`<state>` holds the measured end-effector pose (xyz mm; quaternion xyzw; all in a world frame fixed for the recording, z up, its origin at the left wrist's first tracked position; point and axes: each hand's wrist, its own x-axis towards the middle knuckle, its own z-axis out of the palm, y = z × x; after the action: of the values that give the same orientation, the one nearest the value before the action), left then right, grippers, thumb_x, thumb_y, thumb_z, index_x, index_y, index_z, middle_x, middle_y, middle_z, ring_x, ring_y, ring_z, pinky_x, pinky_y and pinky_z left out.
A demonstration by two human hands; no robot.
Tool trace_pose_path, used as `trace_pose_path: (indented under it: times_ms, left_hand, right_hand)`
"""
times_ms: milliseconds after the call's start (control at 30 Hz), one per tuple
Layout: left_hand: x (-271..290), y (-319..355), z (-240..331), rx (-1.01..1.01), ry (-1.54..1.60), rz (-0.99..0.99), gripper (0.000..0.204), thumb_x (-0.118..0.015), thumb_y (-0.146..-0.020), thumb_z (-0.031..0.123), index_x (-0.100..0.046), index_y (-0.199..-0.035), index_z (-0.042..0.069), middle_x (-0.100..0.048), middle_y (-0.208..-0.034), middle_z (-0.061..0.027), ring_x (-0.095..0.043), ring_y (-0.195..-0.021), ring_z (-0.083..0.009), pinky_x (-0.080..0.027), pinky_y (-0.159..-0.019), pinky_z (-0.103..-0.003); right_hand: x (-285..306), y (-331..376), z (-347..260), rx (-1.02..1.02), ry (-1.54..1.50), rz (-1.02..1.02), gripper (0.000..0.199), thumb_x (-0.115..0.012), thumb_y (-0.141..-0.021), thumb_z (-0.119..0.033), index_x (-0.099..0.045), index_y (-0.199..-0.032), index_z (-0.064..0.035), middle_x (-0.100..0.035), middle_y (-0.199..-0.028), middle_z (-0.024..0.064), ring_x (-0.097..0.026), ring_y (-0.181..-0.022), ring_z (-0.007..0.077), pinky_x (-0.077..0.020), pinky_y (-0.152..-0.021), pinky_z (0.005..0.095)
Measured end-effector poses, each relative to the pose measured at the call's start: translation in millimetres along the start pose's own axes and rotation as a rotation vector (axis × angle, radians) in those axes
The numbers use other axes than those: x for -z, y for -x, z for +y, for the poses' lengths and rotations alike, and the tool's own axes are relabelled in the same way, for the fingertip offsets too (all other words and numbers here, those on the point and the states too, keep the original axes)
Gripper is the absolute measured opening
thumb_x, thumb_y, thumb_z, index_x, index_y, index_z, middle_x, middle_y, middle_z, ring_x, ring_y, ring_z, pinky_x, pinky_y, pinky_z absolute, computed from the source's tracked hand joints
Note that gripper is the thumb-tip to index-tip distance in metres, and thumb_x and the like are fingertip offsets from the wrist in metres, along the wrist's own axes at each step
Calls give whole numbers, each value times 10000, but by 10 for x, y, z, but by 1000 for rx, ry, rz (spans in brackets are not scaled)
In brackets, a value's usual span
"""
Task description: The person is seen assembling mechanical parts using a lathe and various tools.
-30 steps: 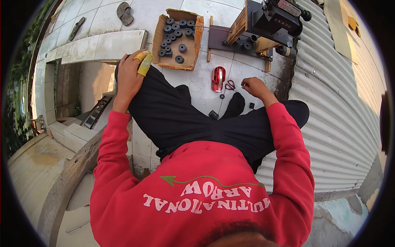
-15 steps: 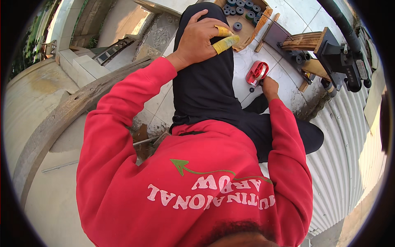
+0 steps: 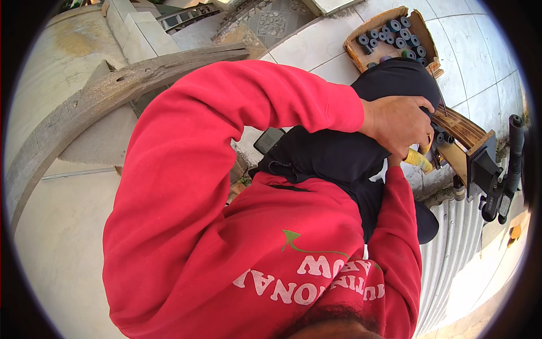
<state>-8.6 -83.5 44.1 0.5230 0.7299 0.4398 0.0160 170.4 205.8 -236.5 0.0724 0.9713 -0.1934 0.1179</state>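
Drapes left hand [image 3: 398, 124] loosely over black-clad knee [image 3: 398, 76], clasping nothing visible; hides most of right hand [image 3: 393, 161], can't tell its grip; best to lift left aside, clear of right; see machine [image 3: 484, 166], right of frame; dark spools [image 3: 400, 43] in carton [image 3: 372, 25], upper right.

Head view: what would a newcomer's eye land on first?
Probably the bright red sweatshirt, filling the middle and lower part of the view. Next, perhaps the left hand over the dark trousers, right of centre, with yellow wraps on its fingers. Then a cardboard box of dark rolls at upper right.
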Motion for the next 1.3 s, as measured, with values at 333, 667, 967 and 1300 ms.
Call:
trace_pose_path:
  times_ms: [333,667,967,1300]
  left_hand:
    - [-305,-153,38,-47,161,4,279,-665,-891,464,-790,-875,215,-753,-911,-3,-713,-932,-212,-426,-1034,-439]
    - [-132,-160,58,-22,62,-133,234,-737,-826,381,-834,-950,208,-772,-979,27,-718,-967,-180,-411,-1109,-419]
    - [-142,-182,54,-17,-5,-208,233,-729,-785,322,-834,-962,212,-775,-993,25,-717,-982,-179,-401,-1119,-421]
    - [-189,-210,57,-48,-29,-201,222,-728,-753,310,-817,-925,200,-765,-958,5,-714,-961,-199,-418,-1093,-434]
  right_hand:
    - [256,230,-18,6,-6,-76,373,-720,-925,-373,-740,-1159,-83,-758,-1007,219,-730,-956,424,-566,-801,495]
    - [377,67,99,6,-38,-97,379,-727,-920,-372,-741,-1166,-84,-760,-1006,218,-733,-953,415,-565,-799,489]
    - [489,98,91,5,-58,-116,386,-733,-915,-371,-741,-1174,-85,-762,-1005,216,-736,-950,408,-565,-797,484]
    - [555,-19,-63,-8,-80,-113,393,-739,-911,-371,-741,-1181,-86,-763,-1005,214,-740,-947,400,-565,-794,478]
